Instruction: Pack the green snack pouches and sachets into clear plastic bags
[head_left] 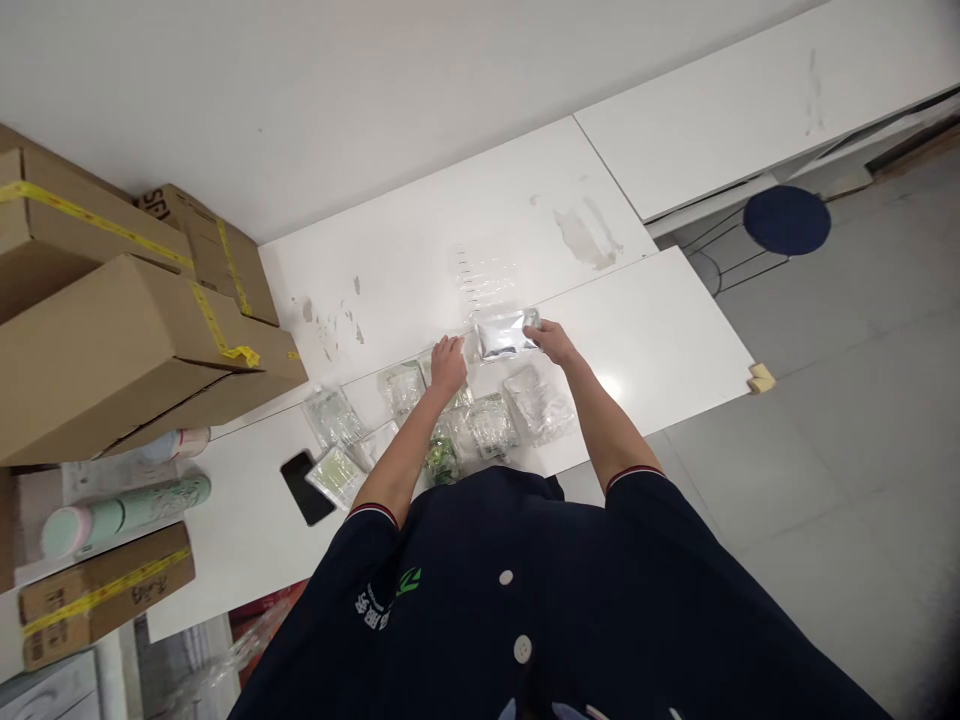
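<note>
1. Right hand [553, 341]: thumb on top, gripping the right edge of the silver pouch [501, 336], mid-table.
2. Left hand [448, 365]: left of the pouch, over the clear packs; can't tell if it's gripping anything.
3. Handling, my take: pinch the pouch by its edge only, hold it level, support the left end too so it doesn't fold. Mind the clear film [487, 280] just beyond it; looks easy to snag.
4. Containers: pouch is opaque, contents hidden. Near side, one clear pack has leafy green stuff [442, 460] inside. Pack at right [538, 402]: crinkled, contents unclear. Pale green-faced pack [339, 476] lies at left, by the phone [307, 487].
5. Far left: taped cardboard boxes [82, 350], shut as far as I see; contents unknown.
</note>
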